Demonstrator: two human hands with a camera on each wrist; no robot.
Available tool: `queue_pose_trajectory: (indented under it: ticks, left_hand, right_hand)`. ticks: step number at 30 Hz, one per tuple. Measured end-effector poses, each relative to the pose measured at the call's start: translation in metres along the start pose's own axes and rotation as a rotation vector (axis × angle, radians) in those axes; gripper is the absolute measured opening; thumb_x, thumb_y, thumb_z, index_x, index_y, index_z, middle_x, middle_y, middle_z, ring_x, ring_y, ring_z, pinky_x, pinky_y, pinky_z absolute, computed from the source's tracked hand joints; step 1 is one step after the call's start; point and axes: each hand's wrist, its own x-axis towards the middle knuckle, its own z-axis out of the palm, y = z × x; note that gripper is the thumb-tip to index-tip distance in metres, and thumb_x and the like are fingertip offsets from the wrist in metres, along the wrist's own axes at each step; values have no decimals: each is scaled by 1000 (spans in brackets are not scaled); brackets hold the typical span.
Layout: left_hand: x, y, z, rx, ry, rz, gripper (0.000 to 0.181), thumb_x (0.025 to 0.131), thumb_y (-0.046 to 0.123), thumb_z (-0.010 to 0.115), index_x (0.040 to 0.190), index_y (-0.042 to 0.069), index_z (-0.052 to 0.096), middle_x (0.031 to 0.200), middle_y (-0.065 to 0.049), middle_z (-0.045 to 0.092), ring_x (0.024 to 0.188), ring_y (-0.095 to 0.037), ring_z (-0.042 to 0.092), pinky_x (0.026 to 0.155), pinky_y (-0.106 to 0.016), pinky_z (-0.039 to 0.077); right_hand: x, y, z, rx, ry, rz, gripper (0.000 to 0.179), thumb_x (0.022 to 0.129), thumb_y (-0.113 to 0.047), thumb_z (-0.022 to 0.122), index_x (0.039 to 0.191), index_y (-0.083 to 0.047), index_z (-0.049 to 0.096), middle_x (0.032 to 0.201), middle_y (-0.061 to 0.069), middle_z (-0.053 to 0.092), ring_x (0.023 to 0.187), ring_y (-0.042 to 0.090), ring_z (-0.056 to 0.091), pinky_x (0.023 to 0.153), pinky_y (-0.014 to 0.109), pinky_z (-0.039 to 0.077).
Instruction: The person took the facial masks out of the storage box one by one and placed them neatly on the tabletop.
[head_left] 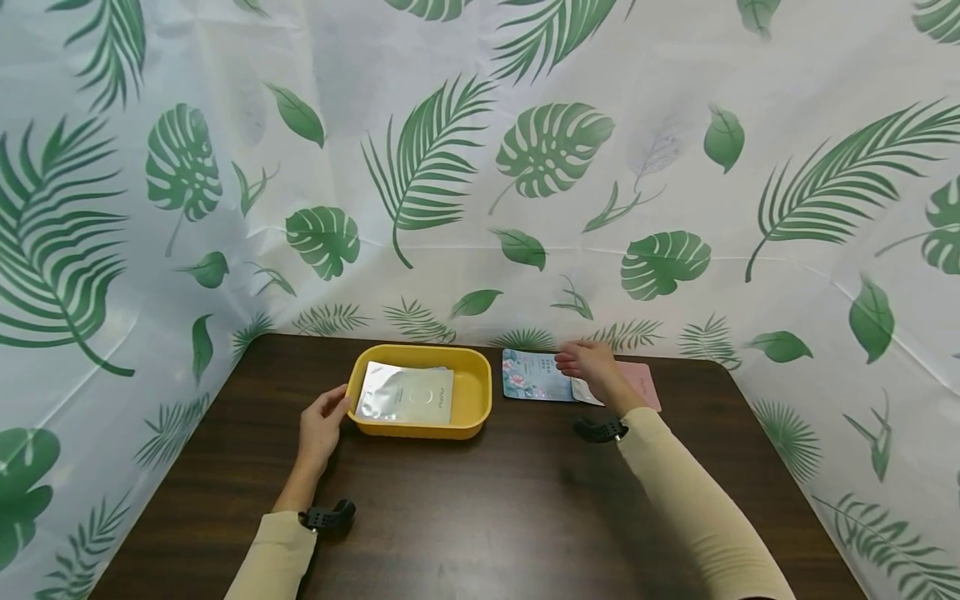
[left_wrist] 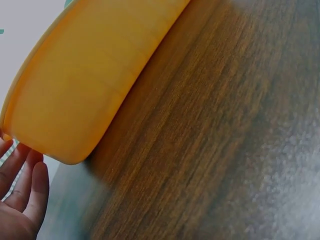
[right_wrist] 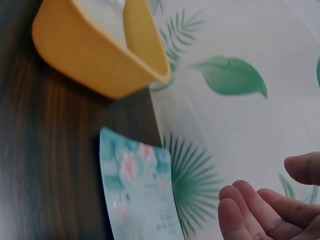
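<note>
A yellow plastic tray [head_left: 475, 404] stands near the back of the table, with silvery-white flat sachets [head_left: 401, 396] lying in its left part. My left hand [head_left: 318, 429] touches the tray's left end with its fingertips; in the left wrist view the fingers [left_wrist: 22, 177] reach to the tray's end wall. To the right of the tray lies a light-blue floral sachet [head_left: 528, 375]. Over the sachets hovers my right hand [head_left: 592, 367], its fingers extended and holding nothing. Partly beneath it are a white sachet [head_left: 585, 393] and a pink sachet [head_left: 641, 383].
The dark wood table [head_left: 480, 517] meets a white leaf-print sheet [head_left: 442, 275] behind its far edge. That sheet also rises at both sides. Each wrist wears a black strap-mounted device, such as the left one [head_left: 330, 517].
</note>
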Motion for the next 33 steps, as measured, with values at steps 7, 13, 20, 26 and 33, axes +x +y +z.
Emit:
queue_pose_trajectory:
  ticks: [7,13,20,26,33]
  left_hand:
    - [1,-1,0,-13,-1,6,38,101,20,54,135,4,55,141,-14,54,111,-14,52,75,-2,45]
    - [3,-2,0,-10,-2,15,38,101,20,54,135,4,55,140,-15,54,114,-19,52,75,-2,45]
    - [1,-3,-1,-2,2,16,39,101,21,54,136,4,54,140,-15,54,111,-16,52,75,-2,45]
    - [0,-2,0,-16,8,25,37,100,18,55,134,2,55,139,-16,55,103,-6,52,75,-3,46]
    - [-1,-2,-1,-11,-1,29,38,101,20,54,135,3,55,140,-15,54,103,-2,52,76,-3,46]
  right_hand:
    - [-2,-9,20,34,-45,-31,45,102,-17,49,135,14,45,100,12,71,78,9,68,95,41,54]
    - [-1,-17,37,7,-65,-25,43,101,-19,51,132,11,49,120,28,64,78,9,67,99,45,51]
    - [-3,-28,63,-1,-109,-16,43,101,-20,51,132,11,50,129,32,57,78,11,66,99,43,52]
    - [-3,-30,83,-11,-121,-15,38,100,-20,53,125,9,57,122,29,63,91,27,69,100,46,51]
    - [0,-29,109,-21,-134,16,41,99,-20,56,128,9,57,122,28,63,110,39,64,99,45,52]
